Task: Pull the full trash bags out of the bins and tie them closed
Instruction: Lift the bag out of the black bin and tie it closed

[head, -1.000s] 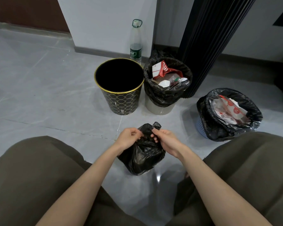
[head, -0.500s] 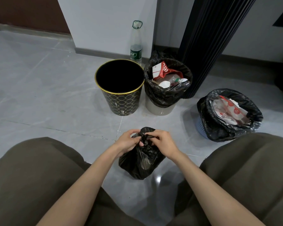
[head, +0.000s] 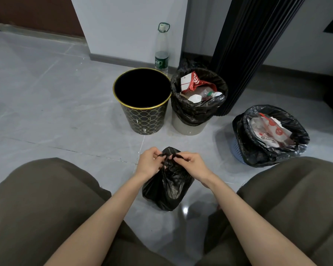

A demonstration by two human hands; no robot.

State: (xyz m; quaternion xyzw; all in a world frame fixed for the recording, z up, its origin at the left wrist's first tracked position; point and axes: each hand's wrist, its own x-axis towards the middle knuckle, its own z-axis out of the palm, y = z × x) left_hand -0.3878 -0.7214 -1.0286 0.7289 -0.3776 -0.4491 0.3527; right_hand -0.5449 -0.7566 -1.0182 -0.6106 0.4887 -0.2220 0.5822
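Fingers [head: 155, 153] of L hand [head: 148, 164] & R hand [head: 193, 164] pinch bag [head: 167, 189] ends; knot hard to make out.

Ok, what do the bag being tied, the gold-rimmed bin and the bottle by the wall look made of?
Bag: thin glossy black plastic film; it crinkles and catches highlights. Gold-rimmed bin: rigid, shiny black with gold lattice print; plastic or coated metal, hard to say. Bottle: clear plastic, likely; see-through wall, green label.
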